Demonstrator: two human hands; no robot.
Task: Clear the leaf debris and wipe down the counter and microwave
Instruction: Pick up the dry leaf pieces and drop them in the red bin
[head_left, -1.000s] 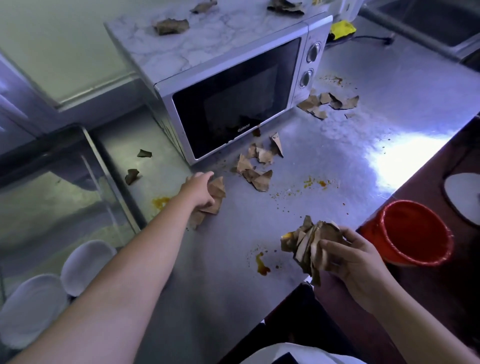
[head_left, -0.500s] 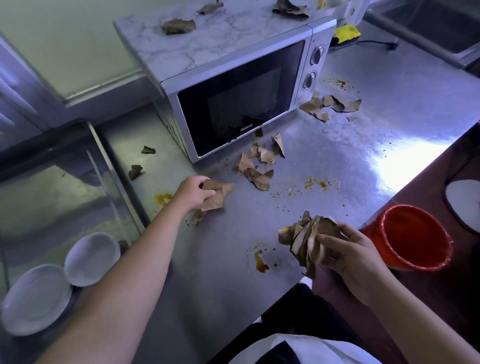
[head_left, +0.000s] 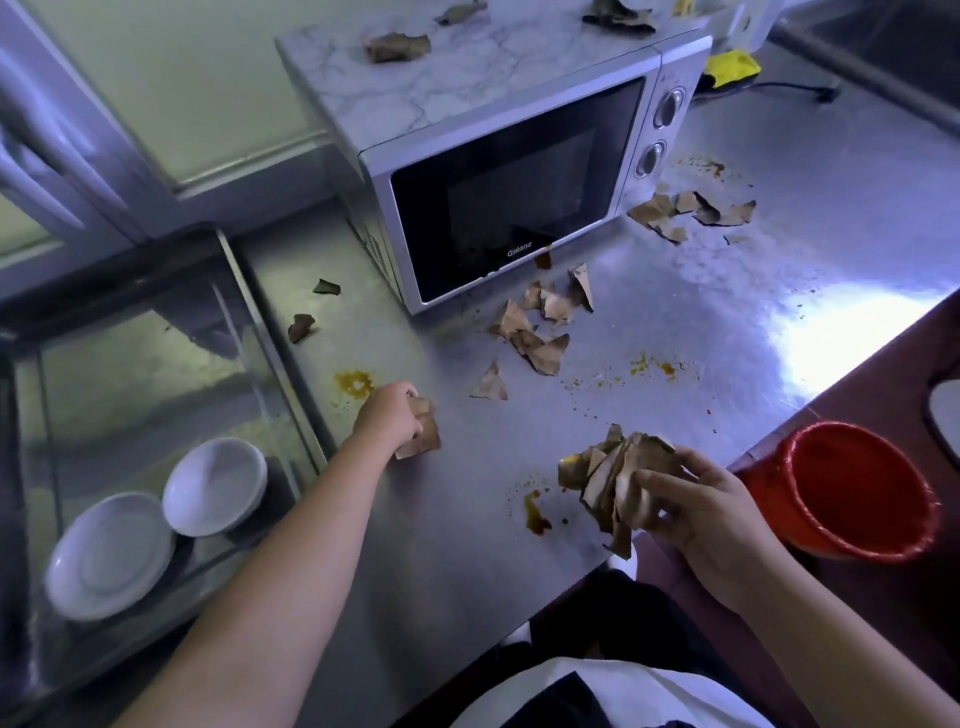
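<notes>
Leaf debris (head_left: 535, 338) lay scattered at mid-frame on the counter (head_left: 727, 322) before the microwave (head_left: 498, 208), with more on its top. Within the last second the left hand (head_left: 389, 415) had curled its fingers round a few pieces (head_left: 423, 436) and drawn them toward the lower left, leaving one stray piece (head_left: 489, 384) behind. The right hand (head_left: 696, 504) kept clutching its bundle (head_left: 613, 473) beside the red bin (head_left: 857, 488). Gathering looked partway done; wiping had not begun.

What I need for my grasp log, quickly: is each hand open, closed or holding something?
Left hand: closed, gripping a few dry leaf pieces.
Right hand: closed, holding a thick bundle of dry leaves.
</notes>
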